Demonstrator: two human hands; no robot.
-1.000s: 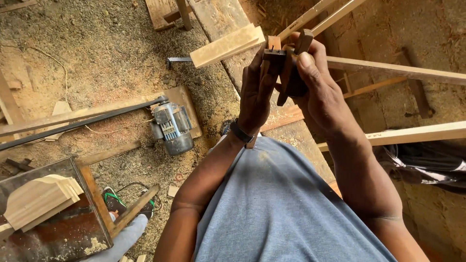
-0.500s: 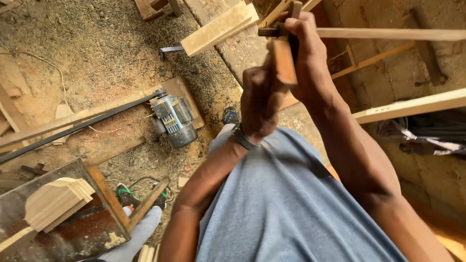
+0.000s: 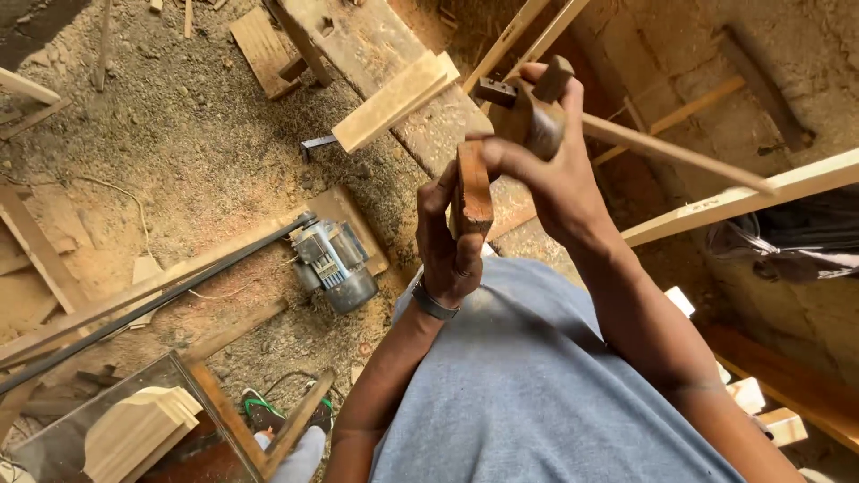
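Above the sawdust floor [image 3: 179, 134], I am clamping both hands on a wooden tool [image 3: 472, 190]: left hand [image 3: 452, 241] fingers wrapped below, right hand [image 3: 546, 165] fingers curled over its top.

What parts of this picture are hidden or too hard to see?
- Head view: the wooden tool in the right hand is mostly covered by the fingers, so its kind is unclear.
- The back of the reddish wooden piece is hidden by the left hand.
- The stack of pale boards is cut off by the bottom edge.
- The electric motor has a cable too thin to follow.
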